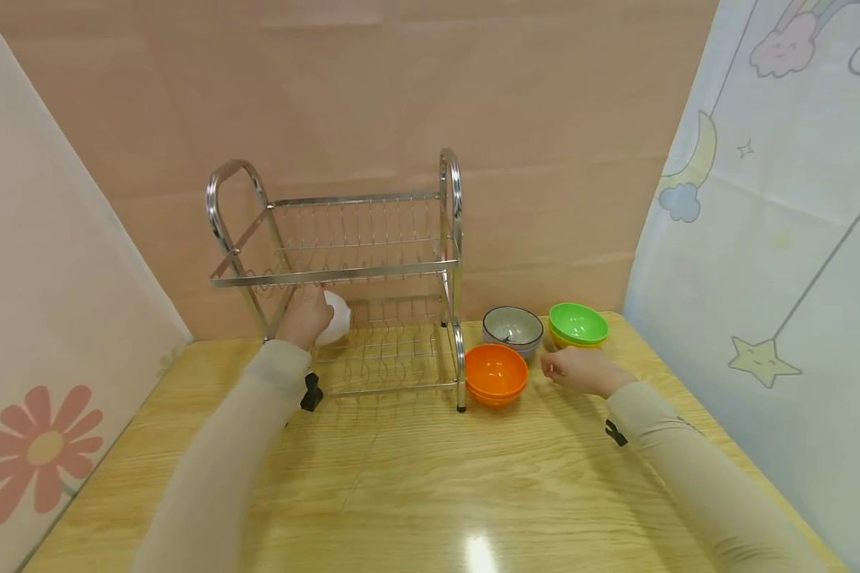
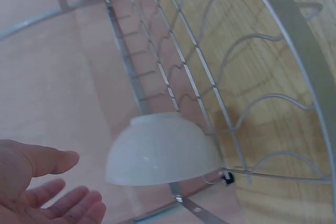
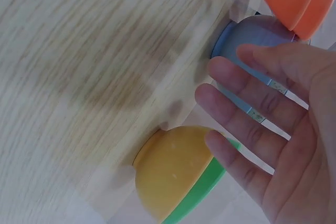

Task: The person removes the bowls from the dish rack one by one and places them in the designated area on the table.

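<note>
A white bowl (image 2: 163,153) stands on edge in the lower tier of the metal dish rack (image 1: 335,275). Beside it is my left hand (image 1: 305,317), its fingers loosely bent and apart from the bowl in the left wrist view. My right hand (image 1: 580,371) hovers over the table near the bowls, fingers spread and nothing in its palm. Around it are stacked orange bowls (image 1: 497,372), a grey bowl (image 1: 514,326) with a dark rim on a bluish-purple one (image 3: 257,32), and a green bowl (image 1: 579,321) nested in a yellow bowl (image 3: 173,161).
The rack's upper tier (image 1: 337,269) overhangs the left hand. The orange bowls stand close against the rack's right leg (image 1: 460,374). A wooden table (image 1: 430,477) lies beneath, with a pinkish cloth (image 1: 545,159) behind and patterned cloths at both sides.
</note>
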`<action>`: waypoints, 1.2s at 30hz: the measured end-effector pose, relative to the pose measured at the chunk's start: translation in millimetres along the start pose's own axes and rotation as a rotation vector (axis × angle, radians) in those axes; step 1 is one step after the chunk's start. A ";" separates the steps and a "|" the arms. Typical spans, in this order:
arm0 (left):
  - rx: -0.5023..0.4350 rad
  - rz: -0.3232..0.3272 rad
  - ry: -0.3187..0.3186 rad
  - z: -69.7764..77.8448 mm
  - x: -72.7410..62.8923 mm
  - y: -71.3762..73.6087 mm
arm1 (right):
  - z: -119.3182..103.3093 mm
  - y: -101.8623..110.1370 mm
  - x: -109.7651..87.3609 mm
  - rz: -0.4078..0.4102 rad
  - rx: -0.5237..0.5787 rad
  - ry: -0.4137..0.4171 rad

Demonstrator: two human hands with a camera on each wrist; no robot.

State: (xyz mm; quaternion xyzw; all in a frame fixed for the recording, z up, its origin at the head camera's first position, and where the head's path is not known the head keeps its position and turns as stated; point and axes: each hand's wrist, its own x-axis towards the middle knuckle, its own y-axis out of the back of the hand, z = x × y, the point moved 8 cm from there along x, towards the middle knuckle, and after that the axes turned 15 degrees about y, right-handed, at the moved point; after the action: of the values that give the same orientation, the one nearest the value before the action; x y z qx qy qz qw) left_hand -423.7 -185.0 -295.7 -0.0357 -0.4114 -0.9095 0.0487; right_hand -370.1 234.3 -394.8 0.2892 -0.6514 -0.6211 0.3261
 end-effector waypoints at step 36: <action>-0.587 -0.211 0.534 -76.4 21.6 -42.3 | 6.9 0.2 -0.7 0.008 0.040 0.003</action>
State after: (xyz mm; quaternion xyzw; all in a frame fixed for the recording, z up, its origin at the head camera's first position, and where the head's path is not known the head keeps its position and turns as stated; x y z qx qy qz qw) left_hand -452.0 -215.9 -375.3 0.2316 -0.1086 -0.9655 0.0479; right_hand -375.1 239.2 -394.8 0.2938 -0.6645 -0.6061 0.3237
